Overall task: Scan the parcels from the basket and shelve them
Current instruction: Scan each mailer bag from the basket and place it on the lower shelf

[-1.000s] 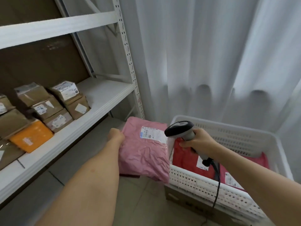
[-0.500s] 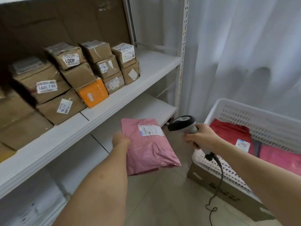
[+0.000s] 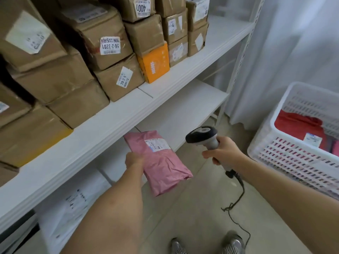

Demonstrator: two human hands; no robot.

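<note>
Since the earlier frame the pink parcel [image 3: 161, 162] has travelled from beside the basket [image 3: 275, 143] toward the lower shelf [image 3: 183, 110], its far end now just under the upper shelf's [image 3: 128, 114] edge. The left hand [image 3: 134, 159] grips its near edge; the right hand [image 3: 223, 154] is wrapped round the scanner [image 3: 201, 136], held off to the side. To shelve it well, the person would probably slide the parcel in flat, label [image 3: 157, 143] up, clear of the white parcel [image 3: 73, 202] lying to the left. Red parcels [image 3: 297, 125] wait in the basket.
</note>
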